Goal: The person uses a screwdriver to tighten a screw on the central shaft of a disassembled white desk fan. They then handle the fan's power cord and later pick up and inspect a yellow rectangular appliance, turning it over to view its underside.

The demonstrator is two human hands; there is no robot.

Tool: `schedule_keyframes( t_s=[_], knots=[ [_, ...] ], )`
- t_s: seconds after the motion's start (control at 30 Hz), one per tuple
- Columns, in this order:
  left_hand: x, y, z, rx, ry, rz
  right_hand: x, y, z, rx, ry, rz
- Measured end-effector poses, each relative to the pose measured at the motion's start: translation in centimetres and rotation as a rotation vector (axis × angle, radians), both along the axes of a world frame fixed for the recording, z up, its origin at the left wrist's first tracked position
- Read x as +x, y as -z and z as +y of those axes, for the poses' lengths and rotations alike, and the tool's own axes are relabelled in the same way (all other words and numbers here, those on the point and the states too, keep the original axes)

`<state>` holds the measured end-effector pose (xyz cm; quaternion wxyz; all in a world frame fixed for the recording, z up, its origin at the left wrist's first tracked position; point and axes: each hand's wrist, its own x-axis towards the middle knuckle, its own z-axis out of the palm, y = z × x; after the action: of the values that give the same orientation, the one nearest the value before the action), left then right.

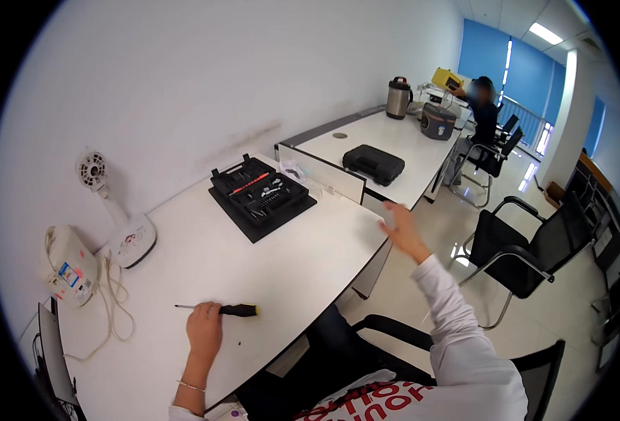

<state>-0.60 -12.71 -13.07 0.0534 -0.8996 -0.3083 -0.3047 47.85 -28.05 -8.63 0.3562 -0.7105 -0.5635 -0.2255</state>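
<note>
On the white table, my left hand (205,328) is closed over a screwdriver (238,310) with a black and yellow handle. The handle sticks out to the right of my fingers and the thin metal shaft to the left; the middle is hidden under my hand. My right hand (403,233) is raised past the table's right edge, fingers apart, with nothing in it. Toward the wall, an opened black tool case (268,198) with sockets, bits and small tools lies on a black mat (259,232). A tiny dark piece (239,344) sits below the screwdriver.
At the left stand a white fan (129,238) and a cream appliance (70,270) with a trailing cord (118,309). A low divider (324,174) borders another desk holding a closed black case (373,165). Black chairs (517,245) stand to the right. Another person (484,116) handles a yellow box (447,78) farther off.
</note>
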Motion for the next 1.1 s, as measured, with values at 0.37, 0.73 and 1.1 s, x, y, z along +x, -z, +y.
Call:
schedule_keyframes(
  t_s=[0.37, 0.73, 1.1],
  knots=[
    [1.0, -0.3, -0.8, 0.001, -0.167, 0.109, 22.8, -1.7, -2.8, -0.088, 0.299, 0.339],
    [2.0, -0.4, -1.1, -0.017, -0.205, 0.077, 25.1, 1.6, 3.0, -0.235, 0.255, 0.383],
    [2.4, -1.9, -1.3, 0.002, -0.198, 0.087, 24.0, 4.2, 7.6, -0.476, 0.255, 0.466]
  ],
)
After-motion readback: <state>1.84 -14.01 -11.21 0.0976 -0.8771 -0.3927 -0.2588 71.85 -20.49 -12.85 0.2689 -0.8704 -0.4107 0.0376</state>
